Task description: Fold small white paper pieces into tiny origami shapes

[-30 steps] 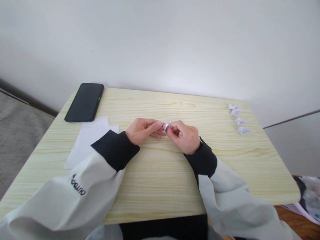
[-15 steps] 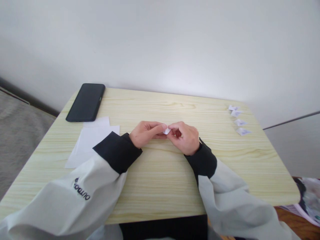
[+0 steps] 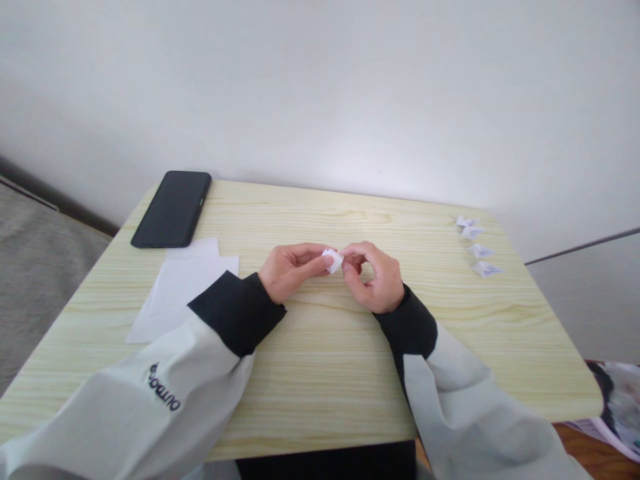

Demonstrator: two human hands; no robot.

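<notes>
A small folded piece of white paper is between my hands, above the middle of the table. My left hand grips it from the left, thumb on top and fingers behind. At the paper's right corner, my right hand has its thumb and index fingertips close together in a pinch. The fingertips partly hide that corner. Most of the paper's upper face shows, with folds too fine to make out.
Several folded white paper pieces stand in a column at the table's right. White paper sheets lie overlapping at the left, partly near my left sleeve. Behind them rests a black tablet. A wall borders the table's far edge.
The folded paper has been turned, so more of its face shows. My right hand has shifted slightly right, its fingers now at the paper's corner. The view has tilted a little.
</notes>
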